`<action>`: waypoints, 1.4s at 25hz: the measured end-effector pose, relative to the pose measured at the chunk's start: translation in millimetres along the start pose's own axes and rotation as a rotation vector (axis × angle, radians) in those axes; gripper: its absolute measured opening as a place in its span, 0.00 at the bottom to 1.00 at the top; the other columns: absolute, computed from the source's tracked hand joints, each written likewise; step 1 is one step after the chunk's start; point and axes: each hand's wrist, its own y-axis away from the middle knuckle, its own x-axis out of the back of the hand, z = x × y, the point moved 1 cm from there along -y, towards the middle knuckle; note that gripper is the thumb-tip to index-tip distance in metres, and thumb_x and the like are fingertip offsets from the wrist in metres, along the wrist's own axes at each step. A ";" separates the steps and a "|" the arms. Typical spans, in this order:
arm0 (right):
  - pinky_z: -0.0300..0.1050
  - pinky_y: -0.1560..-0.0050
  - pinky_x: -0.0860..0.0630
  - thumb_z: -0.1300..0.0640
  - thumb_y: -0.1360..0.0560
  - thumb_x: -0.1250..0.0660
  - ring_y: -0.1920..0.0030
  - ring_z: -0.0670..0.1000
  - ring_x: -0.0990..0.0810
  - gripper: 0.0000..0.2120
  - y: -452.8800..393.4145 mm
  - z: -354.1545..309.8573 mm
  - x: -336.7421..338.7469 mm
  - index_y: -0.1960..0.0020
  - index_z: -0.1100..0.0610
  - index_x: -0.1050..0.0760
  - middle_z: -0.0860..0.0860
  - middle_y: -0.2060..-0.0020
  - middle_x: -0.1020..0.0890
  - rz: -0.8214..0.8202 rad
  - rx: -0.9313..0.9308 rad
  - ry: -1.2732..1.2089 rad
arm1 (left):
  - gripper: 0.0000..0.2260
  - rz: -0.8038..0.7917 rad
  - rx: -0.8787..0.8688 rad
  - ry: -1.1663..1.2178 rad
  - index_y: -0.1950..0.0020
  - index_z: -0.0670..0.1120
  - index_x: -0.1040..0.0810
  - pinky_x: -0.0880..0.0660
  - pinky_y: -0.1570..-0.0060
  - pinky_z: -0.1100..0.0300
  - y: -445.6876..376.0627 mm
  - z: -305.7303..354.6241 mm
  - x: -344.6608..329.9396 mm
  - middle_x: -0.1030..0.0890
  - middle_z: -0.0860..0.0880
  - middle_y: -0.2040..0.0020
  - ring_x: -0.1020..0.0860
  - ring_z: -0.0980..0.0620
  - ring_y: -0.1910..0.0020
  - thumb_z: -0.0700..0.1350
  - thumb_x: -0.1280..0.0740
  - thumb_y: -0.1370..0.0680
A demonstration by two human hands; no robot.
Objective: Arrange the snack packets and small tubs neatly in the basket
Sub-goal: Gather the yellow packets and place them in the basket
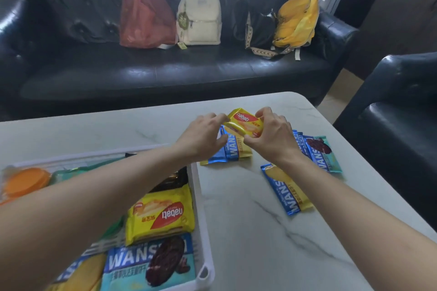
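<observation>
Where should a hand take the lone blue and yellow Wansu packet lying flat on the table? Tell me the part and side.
Grip the lone Wansu packet across its narrow width at mid-length, pinching the two long edges from above. It lies flat on the marble table, apart from the other packets, so both long sides are free, probably easiest for the right hand, which now holds the Nabati packet.

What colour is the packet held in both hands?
Yellow with a red logo patch, the Nabati packet; head view.

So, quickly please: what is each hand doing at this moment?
Left hand: pinches the left end of the yellow Nabati wafer packet, lifted above the table.
Right hand: pinches the same packet's right end.
</observation>
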 end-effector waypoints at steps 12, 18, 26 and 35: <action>0.41 0.56 0.31 0.48 0.34 0.23 0.50 0.51 0.27 0.28 62.0 -85.9 28.8 0.39 0.52 0.31 0.50 0.50 0.24 -0.082 0.215 -0.156 | 0.20 0.095 0.029 -0.024 0.30 0.46 0.30 0.27 0.44 0.52 87.2 -8.5 57.9 0.21 0.43 0.37 0.25 0.42 0.39 0.46 0.33 0.21; 0.42 0.56 0.24 0.48 0.34 0.23 0.47 0.50 0.26 0.29 79.7 -116.8 30.7 0.38 0.50 0.32 0.51 0.46 0.22 -0.168 0.268 -0.166 | 0.17 0.103 0.054 -0.048 0.34 0.45 0.24 0.26 0.43 0.48 131.7 -15.8 81.0 0.19 0.44 0.42 0.25 0.43 0.42 0.45 0.32 0.23; 0.51 0.41 0.34 0.38 0.36 0.29 0.46 0.51 0.24 0.27 108.5 -139.6 18.8 0.40 0.40 0.33 0.44 0.46 0.20 -0.366 0.367 -0.022 | 0.17 0.090 0.117 -0.037 0.38 0.45 0.20 0.23 0.46 0.52 195.6 -29.6 80.3 0.16 0.48 0.48 0.22 0.48 0.49 0.48 0.27 0.25; 0.51 0.42 0.39 0.35 0.35 0.32 0.53 0.46 0.30 0.23 140.3 -147.0 4.3 0.44 0.42 0.31 0.41 0.53 0.23 -0.422 0.472 0.104 | 0.16 0.145 0.200 -0.082 0.43 0.50 0.17 0.28 0.48 0.52 240.5 -39.9 50.8 0.16 0.52 0.50 0.27 0.48 0.47 0.55 0.27 0.27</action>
